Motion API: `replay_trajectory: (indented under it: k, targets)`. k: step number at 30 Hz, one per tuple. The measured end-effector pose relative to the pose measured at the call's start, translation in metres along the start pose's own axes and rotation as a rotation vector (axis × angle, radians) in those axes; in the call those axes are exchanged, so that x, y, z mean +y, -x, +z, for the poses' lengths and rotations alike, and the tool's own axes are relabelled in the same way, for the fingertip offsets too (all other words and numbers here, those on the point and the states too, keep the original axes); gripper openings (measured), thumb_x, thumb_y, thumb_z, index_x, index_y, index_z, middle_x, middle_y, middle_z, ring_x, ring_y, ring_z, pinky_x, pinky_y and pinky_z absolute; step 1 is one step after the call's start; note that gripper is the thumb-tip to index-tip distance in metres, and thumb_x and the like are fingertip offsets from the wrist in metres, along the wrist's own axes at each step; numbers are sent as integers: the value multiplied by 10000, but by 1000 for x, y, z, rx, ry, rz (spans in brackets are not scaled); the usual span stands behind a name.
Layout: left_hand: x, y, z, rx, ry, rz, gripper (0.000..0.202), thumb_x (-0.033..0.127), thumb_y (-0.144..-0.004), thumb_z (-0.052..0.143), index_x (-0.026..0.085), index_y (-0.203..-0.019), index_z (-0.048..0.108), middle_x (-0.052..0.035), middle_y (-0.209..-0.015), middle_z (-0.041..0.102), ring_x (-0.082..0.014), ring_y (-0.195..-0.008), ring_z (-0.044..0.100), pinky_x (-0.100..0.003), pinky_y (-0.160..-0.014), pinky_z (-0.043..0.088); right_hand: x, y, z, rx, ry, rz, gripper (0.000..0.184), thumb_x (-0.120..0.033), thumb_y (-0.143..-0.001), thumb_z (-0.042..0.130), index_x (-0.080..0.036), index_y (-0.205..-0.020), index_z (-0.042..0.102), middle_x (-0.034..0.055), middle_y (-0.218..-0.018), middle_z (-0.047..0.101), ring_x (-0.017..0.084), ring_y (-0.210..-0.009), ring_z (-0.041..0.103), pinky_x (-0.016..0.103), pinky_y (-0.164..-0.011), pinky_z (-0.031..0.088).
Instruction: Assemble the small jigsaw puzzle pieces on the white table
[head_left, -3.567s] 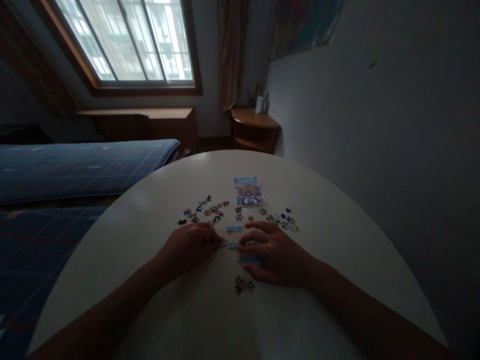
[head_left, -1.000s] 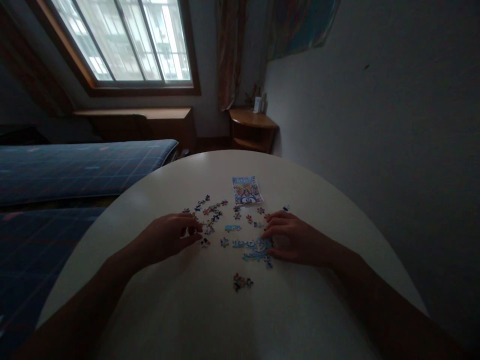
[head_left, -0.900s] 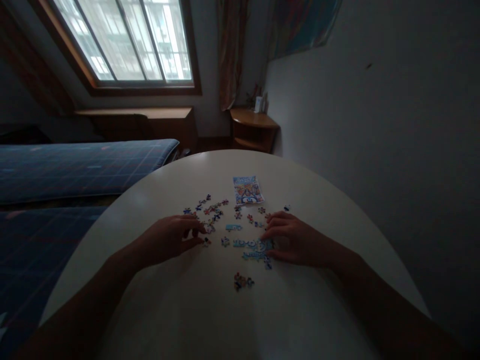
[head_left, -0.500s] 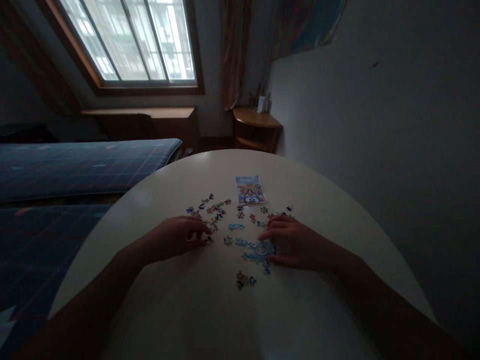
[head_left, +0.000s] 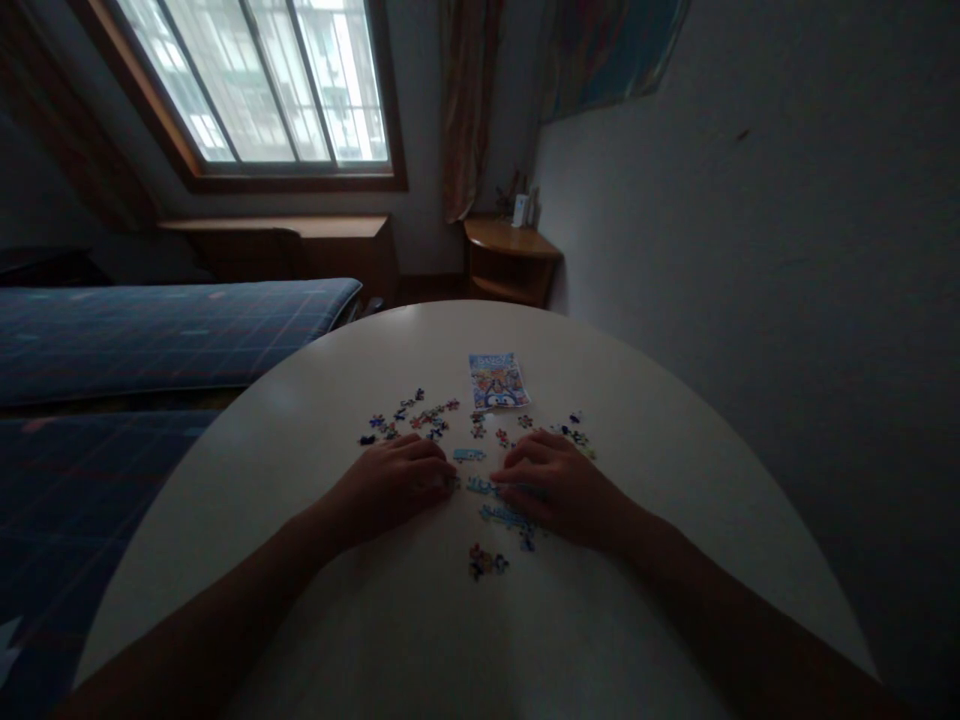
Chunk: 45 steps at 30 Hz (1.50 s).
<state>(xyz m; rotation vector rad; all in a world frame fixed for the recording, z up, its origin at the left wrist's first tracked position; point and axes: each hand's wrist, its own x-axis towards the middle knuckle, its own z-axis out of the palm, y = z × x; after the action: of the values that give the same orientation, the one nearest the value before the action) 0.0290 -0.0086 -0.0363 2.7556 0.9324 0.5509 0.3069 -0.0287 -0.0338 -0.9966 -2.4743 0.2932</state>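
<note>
On the round white table [head_left: 420, 620], my left hand [head_left: 394, 482] rests palm down with its fingers curled together. Its fingertips touch the table just left of a joined blue puzzle section [head_left: 499, 512]; whatever is under them is hidden. My right hand [head_left: 559, 485] lies over the right part of that section, fingers stretched flat and slightly spread on it. A small blue joined strip [head_left: 468, 455] sits just beyond the two hands. Loose puzzle pieces [head_left: 412, 418] are scattered at the far left, and more loose pieces [head_left: 574, 437] lie at the far right.
A small printed reference picture [head_left: 496, 380] lies beyond the pieces. A little cluster of pieces [head_left: 484, 563] sits nearer me. A bed with a blue checked cover [head_left: 150, 330] is to the left, a grey wall close on the right, and a wooden corner shelf [head_left: 510, 255] behind the table.
My left hand has slid right from the left scatter to the joined section. My right hand has shifted left over that section. The two hands are now close together.
</note>
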Motion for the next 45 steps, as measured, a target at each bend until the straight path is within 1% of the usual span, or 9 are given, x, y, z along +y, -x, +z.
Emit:
replay_trajectory:
  k: [11,13,16,20,23,29,35,41,45]
  targets:
    - [-3,-1,6,26,21,9,126,290,-947,598,256,-982,714,-19,-973,695,-160,-868,637,-297,-774,518,6,-3,1,20,9,-14,173,-273,-945,584,-244,-977,752,45,-929,711,205,-945,598,384,-883,456]
    - [-4,-1,8,54,9,17,139,298,-943,602,252,-1026,703,-29,-1010,697,-176,-916,638,-327,-825,526,8,-2,1,15,-3,-2,182,-264,-947,575,-237,-1029,735,54,-953,711,210,-970,597,387,-891,459]
    - [-4,-1,9,78,-33,55,265,284,-942,594,253,-1202,629,-59,-1214,662,-224,-1109,599,-419,-968,491,11,1,-7,-30,-16,22,190,-250,-936,579,-226,-1068,713,65,-972,706,208,-967,609,393,-900,461]
    - [5,-3,7,-50,-70,179,437,256,-956,552,272,-1386,479,-51,-1452,519,-246,-1320,466,-453,-1057,431,12,6,-28,-152,-66,32,201,-312,-864,688,-214,-1039,705,59,-961,701,212,-964,626,430,-980,421]
    - [16,-4,5,-151,-55,267,433,248,-969,518,263,-1399,468,-35,-1467,509,-251,-1368,415,-458,-1086,404,11,8,-39,-207,-94,34,209,-345,-810,752,-219,-974,718,51,-922,695,217,-949,621,422,-954,434]
    - [24,-4,4,-175,-31,261,416,273,-930,573,249,-1342,525,-40,-1376,592,-263,-1292,497,-447,-1063,427,11,9,-40,-223,-118,27,184,-346,-819,753,-235,-964,739,45,-911,690,210,-952,609,424,-971,415]
    - [27,-5,6,-141,-32,270,386,208,-933,550,226,-1318,536,-56,-1338,606,-248,-1211,551,-435,-1020,464,13,9,-38,-232,-144,7,189,-315,-871,699,-240,-1040,733,47,-931,686,196,-955,605,392,-957,418]
    - [30,-6,7,-95,-34,278,261,184,-960,504,197,-1206,591,-81,-1200,640,-215,-1066,595,-374,-938,512,11,9,-37,-221,-147,-5,177,-281,-882,682,-223,-1042,732,53,-947,688,186,-949,605,390,-979,406]
    - [27,-6,10,-62,-25,284,241,200,-975,499,208,-1194,599,-73,-1183,649,-206,-1045,603,-364,-913,514,11,9,-34,-197,-139,-3,248,-335,-850,721,-221,-1070,724,69,-988,690,209,-984,601,411,-984,410]
